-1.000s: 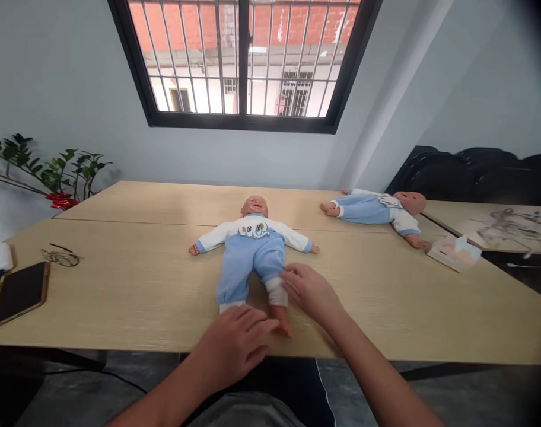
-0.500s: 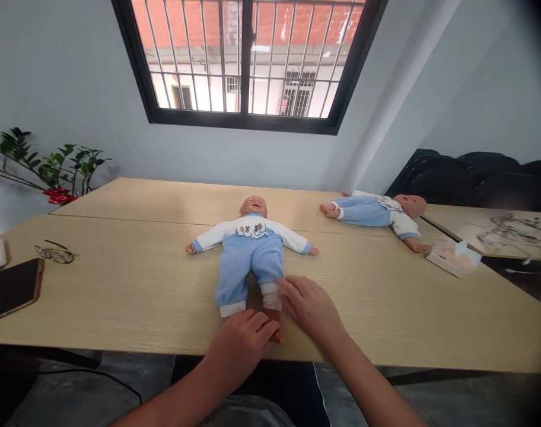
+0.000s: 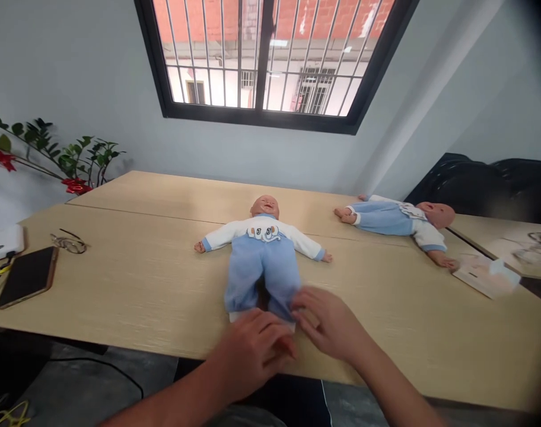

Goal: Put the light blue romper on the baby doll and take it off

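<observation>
Doll, one: on its back on the table, feet towards the person.
Left hand: entering from lower left, back uppermost, fingers bent over the doll's foot end; whether closed on it, cannot tell.
Right hand: entering from lower right, fingers part-curled at the outer side of the trouser leg, tips blurred; pinching or merely touching, cannot tell.
</observation>
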{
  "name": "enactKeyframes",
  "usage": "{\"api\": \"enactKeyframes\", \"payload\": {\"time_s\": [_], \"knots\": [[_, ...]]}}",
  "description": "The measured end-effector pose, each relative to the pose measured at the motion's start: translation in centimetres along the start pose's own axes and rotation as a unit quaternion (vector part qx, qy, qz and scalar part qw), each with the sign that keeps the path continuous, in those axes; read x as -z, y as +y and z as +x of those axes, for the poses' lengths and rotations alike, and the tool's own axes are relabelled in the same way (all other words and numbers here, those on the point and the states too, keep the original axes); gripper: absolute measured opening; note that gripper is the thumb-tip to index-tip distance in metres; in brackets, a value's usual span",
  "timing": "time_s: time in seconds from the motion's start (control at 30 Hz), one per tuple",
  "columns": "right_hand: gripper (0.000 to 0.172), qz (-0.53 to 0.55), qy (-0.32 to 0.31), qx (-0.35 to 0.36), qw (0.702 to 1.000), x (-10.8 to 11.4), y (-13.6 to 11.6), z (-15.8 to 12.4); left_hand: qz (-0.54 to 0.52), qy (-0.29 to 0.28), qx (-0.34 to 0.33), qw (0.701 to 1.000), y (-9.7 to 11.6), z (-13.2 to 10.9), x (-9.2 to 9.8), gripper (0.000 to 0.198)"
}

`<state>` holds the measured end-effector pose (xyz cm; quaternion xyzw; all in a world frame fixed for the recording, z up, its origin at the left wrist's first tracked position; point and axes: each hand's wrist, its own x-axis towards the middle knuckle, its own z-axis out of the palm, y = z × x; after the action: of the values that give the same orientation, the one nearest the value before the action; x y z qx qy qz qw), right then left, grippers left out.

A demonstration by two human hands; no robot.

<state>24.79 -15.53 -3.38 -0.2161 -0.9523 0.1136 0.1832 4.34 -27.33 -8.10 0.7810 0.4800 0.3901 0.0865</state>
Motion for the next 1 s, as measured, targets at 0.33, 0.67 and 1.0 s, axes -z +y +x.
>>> {"api": "enactKeyframes", "payload": {"time_s": [0.33, 0.67, 1.0], "knots": [[0.041, -0.177, -0.178, -0.051, 0.967, -2.2, 3.7, 23.3, -0.145, 0.085, 0.281, 0.945, -19.4, 9.6, 5.7, 0.025], [0.024, -0.150, -0.263, -0.026, 0.953, -0.3, 6.0, 22.8, -0.221, 0.035, 0.243, 0.944, -19.7, 9.2, 2.1, 0.019], [0.035, -0.117, -0.259, -0.124, 0.951, 1.4, 5.3, 20.5, -0.255, 0.030, 0.230, 0.939, -20.4, 9.3, 2.8, 0.030]]}}
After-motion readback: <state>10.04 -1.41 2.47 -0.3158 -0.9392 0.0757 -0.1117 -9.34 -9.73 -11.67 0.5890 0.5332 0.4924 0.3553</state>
